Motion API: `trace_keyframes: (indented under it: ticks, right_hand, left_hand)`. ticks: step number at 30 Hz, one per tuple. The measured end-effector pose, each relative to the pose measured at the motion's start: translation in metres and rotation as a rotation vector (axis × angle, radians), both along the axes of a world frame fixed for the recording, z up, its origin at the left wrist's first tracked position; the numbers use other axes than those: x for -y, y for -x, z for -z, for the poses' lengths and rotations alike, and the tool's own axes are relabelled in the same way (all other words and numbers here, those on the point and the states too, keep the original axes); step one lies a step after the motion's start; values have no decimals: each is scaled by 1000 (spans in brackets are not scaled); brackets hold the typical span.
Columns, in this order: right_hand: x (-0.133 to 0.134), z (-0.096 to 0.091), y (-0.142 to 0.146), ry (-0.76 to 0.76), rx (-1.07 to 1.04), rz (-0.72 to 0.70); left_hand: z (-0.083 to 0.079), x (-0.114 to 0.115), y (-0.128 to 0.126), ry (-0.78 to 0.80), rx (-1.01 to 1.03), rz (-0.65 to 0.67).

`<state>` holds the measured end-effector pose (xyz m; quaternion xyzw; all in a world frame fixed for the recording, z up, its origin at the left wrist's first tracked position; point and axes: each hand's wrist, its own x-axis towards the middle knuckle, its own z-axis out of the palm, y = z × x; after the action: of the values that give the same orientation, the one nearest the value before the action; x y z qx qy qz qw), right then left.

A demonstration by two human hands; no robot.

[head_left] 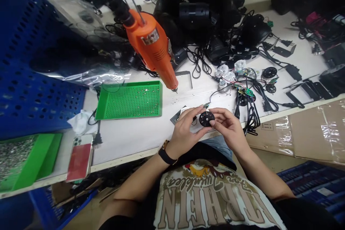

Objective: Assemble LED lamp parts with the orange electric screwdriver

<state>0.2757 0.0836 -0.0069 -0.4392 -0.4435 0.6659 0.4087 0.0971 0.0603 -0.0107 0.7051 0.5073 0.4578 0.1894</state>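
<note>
Both hands meet at the front edge of the white workbench [129, 140], pinching a small black round disc [206, 118] between them. My left hand [187, 128] grips its left side with curled fingers and wears a black wrist strap. My right hand [229, 126] holds its right side with thumb and fingertips. A thin wire with a small green board [207, 105] trails from the disc toward the back. An orange powered screwdriver [153, 48] hangs above the bench, its tip pointing down just behind the hands.
A green screw tray [129, 100] lies left of the hands. Farther left are a phone [80, 158], a green bin of screws [24, 158] and a blue crate [32, 79]. Black cables, circuit boards and round parts [248, 79] crowd the right. Cardboard [302, 129] lies at the right.
</note>
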Motion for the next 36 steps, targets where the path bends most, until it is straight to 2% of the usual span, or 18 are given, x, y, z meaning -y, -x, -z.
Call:
trace_keyframes:
  ticks: [10, 17, 26, 32, 36]
  right_hand:
    - [-4, 8, -18, -1, -46, 66]
    - [-9, 10, -24, -40, 52, 125]
    - [-12, 20, -31, 10, 4, 130]
    - [-12, 20, -31, 43, -61, 210]
    - [-11, 19, -27, 104, -130, 76]
  left_hand:
    - [1, -12, -21, 30, -66, 37]
    - [2, -19, -31, 69, -123, 60]
    - [4, -25, -40, 44, -186, 94]
    - [3, -27, -41, -43, -192, 117]
    - [6, -21, -35, -153, -216, 120]
